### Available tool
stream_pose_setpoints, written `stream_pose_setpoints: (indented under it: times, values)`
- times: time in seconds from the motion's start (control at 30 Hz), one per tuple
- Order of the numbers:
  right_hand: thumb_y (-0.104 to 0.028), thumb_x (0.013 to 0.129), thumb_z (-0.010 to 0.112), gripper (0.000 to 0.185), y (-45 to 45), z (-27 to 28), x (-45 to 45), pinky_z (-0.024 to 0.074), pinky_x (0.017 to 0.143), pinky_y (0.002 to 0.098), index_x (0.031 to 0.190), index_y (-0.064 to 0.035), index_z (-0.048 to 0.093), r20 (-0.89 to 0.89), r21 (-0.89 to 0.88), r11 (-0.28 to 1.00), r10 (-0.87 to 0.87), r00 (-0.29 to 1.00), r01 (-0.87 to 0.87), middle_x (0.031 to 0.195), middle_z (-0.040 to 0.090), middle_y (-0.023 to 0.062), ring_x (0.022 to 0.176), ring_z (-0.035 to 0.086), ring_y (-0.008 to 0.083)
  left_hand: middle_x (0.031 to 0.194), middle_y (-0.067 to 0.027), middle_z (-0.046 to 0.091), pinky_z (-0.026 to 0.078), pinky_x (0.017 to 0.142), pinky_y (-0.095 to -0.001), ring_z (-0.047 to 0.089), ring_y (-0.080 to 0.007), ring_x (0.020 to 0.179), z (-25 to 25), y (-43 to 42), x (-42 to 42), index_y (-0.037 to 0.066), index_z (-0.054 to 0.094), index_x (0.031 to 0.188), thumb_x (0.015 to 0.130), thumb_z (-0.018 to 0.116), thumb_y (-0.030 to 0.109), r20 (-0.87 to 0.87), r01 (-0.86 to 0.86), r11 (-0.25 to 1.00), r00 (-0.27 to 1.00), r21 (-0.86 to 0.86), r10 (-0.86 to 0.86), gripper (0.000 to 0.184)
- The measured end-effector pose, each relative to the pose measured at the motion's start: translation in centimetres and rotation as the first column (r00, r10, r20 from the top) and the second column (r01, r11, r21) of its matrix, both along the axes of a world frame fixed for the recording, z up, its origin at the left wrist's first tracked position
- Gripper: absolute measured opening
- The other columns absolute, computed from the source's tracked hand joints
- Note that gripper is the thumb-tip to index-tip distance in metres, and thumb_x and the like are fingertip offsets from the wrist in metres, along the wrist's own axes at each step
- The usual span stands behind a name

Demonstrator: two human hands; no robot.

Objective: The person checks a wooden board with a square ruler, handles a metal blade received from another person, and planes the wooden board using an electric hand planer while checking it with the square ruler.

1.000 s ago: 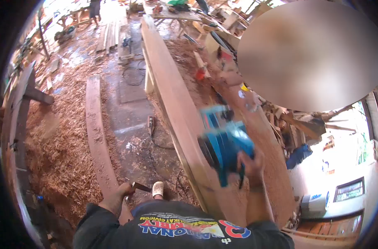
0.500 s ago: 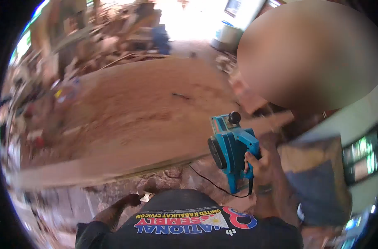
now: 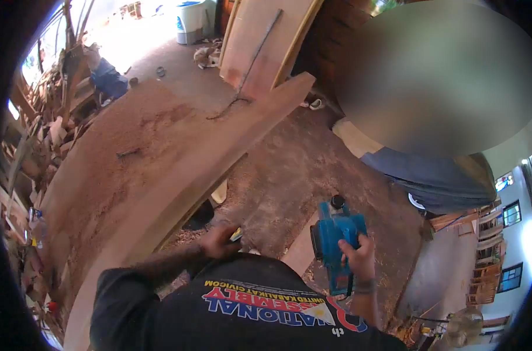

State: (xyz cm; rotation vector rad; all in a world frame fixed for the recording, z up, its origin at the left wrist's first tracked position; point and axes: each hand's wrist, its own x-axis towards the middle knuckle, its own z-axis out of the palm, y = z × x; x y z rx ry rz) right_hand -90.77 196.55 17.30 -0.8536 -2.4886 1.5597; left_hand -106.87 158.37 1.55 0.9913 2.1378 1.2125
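My right hand [image 3: 358, 255] is wrapped round the handle of a blue power planer [image 3: 339, 234], which hangs over the floor to the right of the long plank. My left hand [image 3: 219, 240] is closed at the middle, just in front of my shirt, on a small object [image 3: 237, 234] with a pale yellow edge; most of it is hidden by the fingers. The long wooden plank [image 3: 201, 169] runs diagonally from lower left to upper middle, left of both hands. Beside the planer lies another flat board [image 3: 301, 248].
Sawdust covers a broad surface [image 3: 131, 134] beyond the plank. Scrap wood [image 3: 26, 158] is piled at the left. A panel [image 3: 266, 44] leans at the top near a white bucket [image 3: 189, 23]. Dark cloth [image 3: 432, 178] is at the right, with stacked chairs [image 3: 486, 263] beyond.
The view has swung to the right, away from the shavings-covered floor. The planer has left the plank and is now held clear of it. My left hand has come up closer to the plank.
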Motion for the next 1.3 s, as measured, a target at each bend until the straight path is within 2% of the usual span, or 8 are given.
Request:
stream_pose_setpoints:
  times: [0.1,0.2,0.3,0.5,0.73,1.13,1.2,1.3]
  values:
    - [-0.020,0.088,0.077,0.020,1.4,-1.1,1.3,0.0469,0.051,0.0310,0.093,-0.0018,0.068,0.053,-0.037,0.998,-0.042,0.998,0.044,0.068,0.065,0.0041,0.056,0.059,0.0113,0.100,-0.0250,0.068,0.052,0.083,-0.0442,0.069,-0.0315,0.099,1.8,5.2,-2.7,0.001,0.061,0.118,0.086,0.075,0.020,0.096,0.055,0.964,0.992,0.261,-0.083,0.040]
    - [-0.021,0.088,0.078,0.024,2.9,-1.7,1.3,0.0477,0.052,0.0308,0.094,-0.0006,0.068,0.071,-0.013,1.000,-0.022,0.997,0.023,0.069,0.066,0.0043,0.056,0.060,0.0111,0.111,-0.0128,0.067,0.049,0.093,-0.0387,0.064,-0.0217,0.109,1.9,9.9,-5.7,0.002,0.058,0.128,0.087,0.069,0.009,0.194,0.068,0.967,0.974,0.247,-0.118,0.043]
    - [-0.024,0.087,0.080,0.028,5.0,-0.9,-1.0,0.0491,0.053,0.0309,0.098,0.0005,0.069,0.167,0.008,0.999,0.030,0.985,-0.031,0.070,0.067,0.0055,0.059,0.062,0.0109,0.114,-0.0139,0.069,0.051,0.094,-0.0390,0.066,-0.0232,0.110,6.2,15.8,-9.2,0.002,0.057,0.129,0.093,0.067,0.014,0.151,0.087,0.996,0.985,-0.012,-0.084,0.040]
    - [-0.027,0.085,0.082,0.046,9.1,-1.6,-10.8,0.0535,0.061,0.0318,0.118,0.0035,0.070,0.227,0.019,0.992,0.118,0.967,-0.126,0.082,0.074,0.0122,0.068,0.069,0.0136,0.108,-0.0261,0.069,0.053,0.090,-0.0498,0.067,-0.0425,0.107,8.8,29.0,-18.4,0.001,0.057,0.128,0.087,0.075,0.051,-0.063,-0.010,1.000,0.998,-0.006,0.010,0.067]
    - [-0.026,0.083,0.082,0.053,14.8,1.8,-26.5,0.0560,0.083,0.0368,0.126,0.0008,0.068,0.235,0.024,0.950,0.297,0.926,-0.311,0.101,0.076,0.0160,0.092,0.073,0.0231,0.096,-0.0271,0.070,0.053,0.081,-0.0547,0.069,-0.0453,0.095,7.3,35.6,-32.1,0.002,0.057,0.114,0.085,0.075,0.054,-0.180,0.108,0.992,0.979,0.072,-0.094,0.062]
    - [-0.030,0.081,0.084,0.056,27.4,4.1,-40.3,0.0547,0.092,0.0375,0.129,-0.0051,0.069,0.354,-0.069,0.918,0.388,0.851,-0.390,0.112,0.075,0.0158,0.102,0.072,0.0265,0.093,-0.0231,0.071,0.054,0.076,-0.0539,0.070,-0.0444,0.089,9.7,43.8,-44.1,0.004,0.058,0.112,0.090,0.074,0.042,-0.328,0.256,0.964,0.919,0.072,-0.220,0.047]
    - [-0.021,0.081,0.082,0.048,31.6,1.4,-43.1,0.0497,0.068,0.0303,0.123,-0.0004,0.071,0.172,0.025,0.859,0.501,0.848,-0.512,0.086,0.069,0.0056,0.074,0.063,0.0139,0.092,-0.0224,0.071,0.055,0.076,-0.0528,0.071,-0.0440,0.089,7.9,46.3,-46.7,0.005,0.058,0.114,0.087,0.077,0.040,-0.367,0.261,0.959,0.907,0.107,-0.206,0.048]
    - [-0.018,0.082,0.082,0.044,37.7,-0.6,-48.9,0.0478,0.057,0.0266,0.120,0.0007,0.072,0.112,0.089,0.774,0.618,0.778,-0.627,0.075,0.067,0.0015,0.060,0.059,0.0081,0.094,-0.0225,0.072,0.056,0.077,-0.0511,0.071,-0.0435,0.088,4.9,50.1,-50.8,0.009,0.059,0.121,0.085,0.079,0.038,-0.419,0.222,0.966,0.896,0.132,-0.149,0.051]
